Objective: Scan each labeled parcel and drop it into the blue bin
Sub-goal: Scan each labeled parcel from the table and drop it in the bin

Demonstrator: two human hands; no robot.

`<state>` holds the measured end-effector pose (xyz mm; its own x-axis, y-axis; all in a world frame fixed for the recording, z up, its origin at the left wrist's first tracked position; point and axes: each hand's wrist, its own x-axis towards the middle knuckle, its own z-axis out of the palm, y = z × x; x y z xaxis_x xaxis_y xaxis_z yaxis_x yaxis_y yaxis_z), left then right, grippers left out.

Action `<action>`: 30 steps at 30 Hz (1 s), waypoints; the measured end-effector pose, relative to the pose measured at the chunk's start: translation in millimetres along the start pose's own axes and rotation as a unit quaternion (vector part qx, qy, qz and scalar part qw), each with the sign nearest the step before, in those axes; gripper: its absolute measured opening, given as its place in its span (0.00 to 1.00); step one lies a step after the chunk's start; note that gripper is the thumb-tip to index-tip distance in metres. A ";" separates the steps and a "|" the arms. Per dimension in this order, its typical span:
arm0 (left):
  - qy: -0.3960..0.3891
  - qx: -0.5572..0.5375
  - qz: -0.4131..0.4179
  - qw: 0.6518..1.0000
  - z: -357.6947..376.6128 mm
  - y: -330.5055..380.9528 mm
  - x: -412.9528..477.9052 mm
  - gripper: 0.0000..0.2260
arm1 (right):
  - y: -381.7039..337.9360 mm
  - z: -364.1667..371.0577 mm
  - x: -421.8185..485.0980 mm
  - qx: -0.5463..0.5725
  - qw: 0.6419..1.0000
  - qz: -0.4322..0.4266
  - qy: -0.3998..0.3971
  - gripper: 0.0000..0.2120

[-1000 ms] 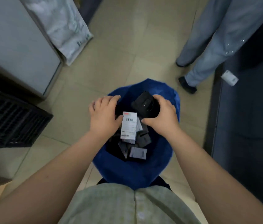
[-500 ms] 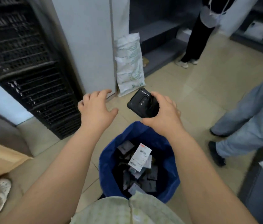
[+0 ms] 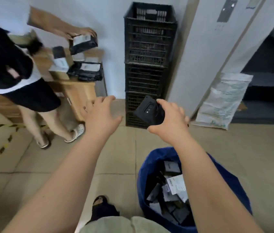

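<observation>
Left hand (image 3: 99, 115) released, fingers spread, holding nothing. Right hand (image 3: 169, 121) grasps black scanner (image 3: 149, 113). Labeled parcels (image 3: 175, 184) lie inside blue bin (image 3: 228, 179); label print blurred, unreadable

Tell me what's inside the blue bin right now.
The blue bin holds a loose pile of dark parcels, several with white labels facing up. The right forearm crosses over it and covers the right part; whatever lies beneath the pile cannot be seen.
</observation>
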<state>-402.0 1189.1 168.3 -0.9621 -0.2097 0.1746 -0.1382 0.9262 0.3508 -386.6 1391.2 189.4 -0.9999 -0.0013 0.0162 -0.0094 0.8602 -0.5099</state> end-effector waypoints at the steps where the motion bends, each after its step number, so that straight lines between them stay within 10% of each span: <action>1: 0.012 0.005 -0.033 0.999 -8.9 -19.8 -6.9 0.27 | -17.6 8.4 -0.3 0.001 1.000 -0.025 -0.011 0.40; 8: 0.085 0.039 -0.228 0.969 -84.8 -159.6 -69.5 0.28 | -156.2 77.1 -27.6 0.002 0.974 -0.205 -0.098 0.26; 30: 0.220 0.111 -0.589 0.770 -292.9 -583.2 -422.8 0.33 | -585.8 345.7 -340.7 0.030 0.815 -0.507 -0.279 0.24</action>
<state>154.4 645.8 159.4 0.0280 -0.9856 0.1669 -0.9373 0.0321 0.3470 -45.0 711.4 185.3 -0.3273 -0.9423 0.0700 -0.8189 0.2458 -0.5187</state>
